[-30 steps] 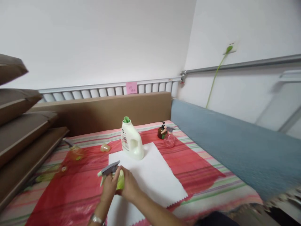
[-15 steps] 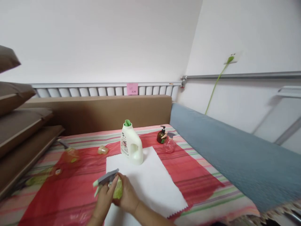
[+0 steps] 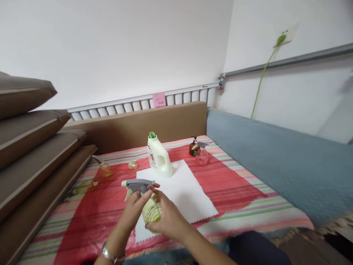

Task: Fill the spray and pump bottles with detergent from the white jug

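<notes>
A yellow-green spray bottle (image 3: pixel 152 210) with a grey trigger head (image 3: pixel 137 184) is held upright above a white cloth (image 3: pixel 182 187). My right hand (image 3: pixel 168 219) wraps round the bottle's body. My left hand (image 3: pixel 134 206) pinches the neck just under the trigger head. Behind them a white detergent bottle (image 3: pixel 160 158) with a green cap stands on the far part of the cloth.
A red plastic sheet (image 3: pixel 228 184) covers a striped tablecloth. At the back right are a brown pump bottle (image 3: pixel 193 148) and a clear pink spray bottle (image 3: pixel 202 156). Small yellowish bottles (image 3: pixel 105 169) lie at the left. Brown cushions (image 3: pixel 33 140) are stacked left; a blue pad (image 3: pixel 275 158) runs along the right.
The spray bottle has been lifted and brought toward me, and it now stands more upright in both hands. The camera view has tilted and shifted.
</notes>
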